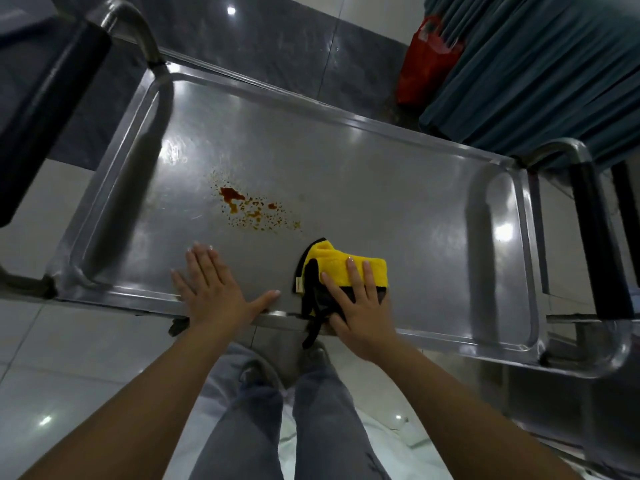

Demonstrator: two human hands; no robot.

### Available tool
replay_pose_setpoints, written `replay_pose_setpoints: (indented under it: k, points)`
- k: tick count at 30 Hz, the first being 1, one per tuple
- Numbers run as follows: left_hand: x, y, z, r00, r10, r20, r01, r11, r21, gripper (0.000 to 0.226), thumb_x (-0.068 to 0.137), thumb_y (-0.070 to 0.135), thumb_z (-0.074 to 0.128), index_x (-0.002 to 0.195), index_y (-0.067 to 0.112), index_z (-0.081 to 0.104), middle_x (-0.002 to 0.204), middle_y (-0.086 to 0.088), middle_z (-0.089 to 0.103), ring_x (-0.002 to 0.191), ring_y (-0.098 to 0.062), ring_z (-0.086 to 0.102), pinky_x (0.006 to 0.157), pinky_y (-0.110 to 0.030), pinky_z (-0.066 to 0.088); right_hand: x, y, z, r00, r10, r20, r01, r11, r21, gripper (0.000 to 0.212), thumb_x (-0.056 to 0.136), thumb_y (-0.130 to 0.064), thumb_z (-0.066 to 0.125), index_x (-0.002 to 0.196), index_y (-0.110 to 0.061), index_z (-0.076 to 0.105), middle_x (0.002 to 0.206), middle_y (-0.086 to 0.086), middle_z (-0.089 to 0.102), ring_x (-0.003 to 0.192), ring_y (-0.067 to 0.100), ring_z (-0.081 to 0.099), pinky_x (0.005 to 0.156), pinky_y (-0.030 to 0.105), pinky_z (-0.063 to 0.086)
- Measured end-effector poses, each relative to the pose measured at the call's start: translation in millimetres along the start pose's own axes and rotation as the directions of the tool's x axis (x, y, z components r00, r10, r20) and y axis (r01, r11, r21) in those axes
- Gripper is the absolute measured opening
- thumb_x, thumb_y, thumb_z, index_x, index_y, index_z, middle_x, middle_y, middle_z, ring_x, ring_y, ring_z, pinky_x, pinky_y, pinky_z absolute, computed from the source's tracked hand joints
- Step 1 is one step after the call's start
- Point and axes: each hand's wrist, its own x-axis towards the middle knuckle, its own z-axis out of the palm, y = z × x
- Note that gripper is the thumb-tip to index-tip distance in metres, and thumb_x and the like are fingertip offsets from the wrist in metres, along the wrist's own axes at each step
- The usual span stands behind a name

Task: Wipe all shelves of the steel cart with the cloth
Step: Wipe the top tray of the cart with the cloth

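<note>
Both palms lie open, left hand (212, 288) bare, right hand (360, 306) pressing the folded yellow-and-black microfibre cloth (337, 268), which could smear the far-left reddish-brown spill (242, 206) across the steel cart's top shelf (346, 168).

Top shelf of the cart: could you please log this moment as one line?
top shelf | brown spill unwiped | right hand flat on yellow cloth, near edge | left hand flat on bare steel

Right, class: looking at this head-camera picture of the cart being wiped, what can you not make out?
- Lower shelves: hidden beneath the top shelf; only a sliver shows at the right.
- Cloth: its near part is covered by the right hand.
- Black handle grip: cut off by the left edge.
- Red bag: partly behind the curtain, contents unseen.
- Left hand lies flat on the shelf; anything under it is hidden.
</note>
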Motion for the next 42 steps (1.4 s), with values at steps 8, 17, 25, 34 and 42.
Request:
replay_pose_setpoints:
  k: [8,17,25,34,42]
  points:
    - [2.2,-0.8,-1.0,0.999,-0.001,0.043,0.000,1.000,0.017,0.139,0.041,0.104,-0.003,0.125,0.003,-0.050,0.145,-0.021,-0.043,0.134,-0.034,-0.041,0.105,-0.055,-0.025,127.2,25.3,-34.6,1.000,-0.015,0.015,0.015,1.000,-0.003,0.064,0.093,-0.053,0.035,0.142,-0.057,-0.007,0.161,-0.005,-0.015,0.146,0.024,-0.019,0.110,0.067,0.008]
    - [1.9,-1.0,-0.3,0.998,-0.026,0.062,0.024,0.999,0.036,0.140,0.041,0.103,-0.004,0.133,0.006,-0.044,0.143,-0.017,-0.048,0.133,-0.031,-0.044,0.112,-0.057,-0.017,251.1,52.5,-79.5,0.991,-0.114,0.072,0.115,0.993,-0.016,0.062,0.095,-0.049,0.038,0.146,-0.053,0.003,0.160,-0.005,-0.016,0.146,0.025,-0.020,0.108,0.071,0.003]
    - [1.2,-0.6,2.1,0.998,-0.048,0.049,0.046,0.998,0.043,0.139,0.044,0.103,0.000,0.136,0.007,-0.042,0.145,-0.014,-0.046,0.134,-0.027,-0.043,0.115,-0.056,-0.015,312.0,72.5,-99.3,0.982,-0.183,0.049,0.184,0.983,-0.016,0.061,0.093,-0.053,0.036,0.143,-0.059,0.003,0.161,-0.008,-0.011,0.146,0.022,-0.018,0.110,0.068,0.006]
    - [2.1,-1.1,1.7,0.997,-0.064,0.052,0.062,0.997,0.045,0.140,0.041,0.102,-0.003,0.135,0.006,-0.042,0.143,-0.015,-0.048,0.134,-0.030,-0.042,0.115,-0.056,-0.013,248.1,43.7,-73.0,0.998,0.010,-0.055,-0.004,0.993,0.119,0.062,0.095,-0.045,0.036,0.148,-0.049,0.005,0.161,-0.003,-0.014,0.146,0.023,-0.021,0.107,0.070,0.001]
    - [0.6,-3.4,2.8,1.000,-0.028,0.003,0.027,0.999,0.038,0.139,0.045,0.102,-0.001,0.135,0.004,-0.040,0.144,-0.018,-0.045,0.134,-0.031,-0.042,0.110,-0.054,-0.023,108.9,4.8,-28.7,0.994,-0.100,-0.050,0.102,0.994,0.029,0.065,0.091,-0.050,0.031,0.146,-0.048,-0.003,0.160,0.001,-0.015,0.145,0.027,-0.023,0.108,0.070,0.006]
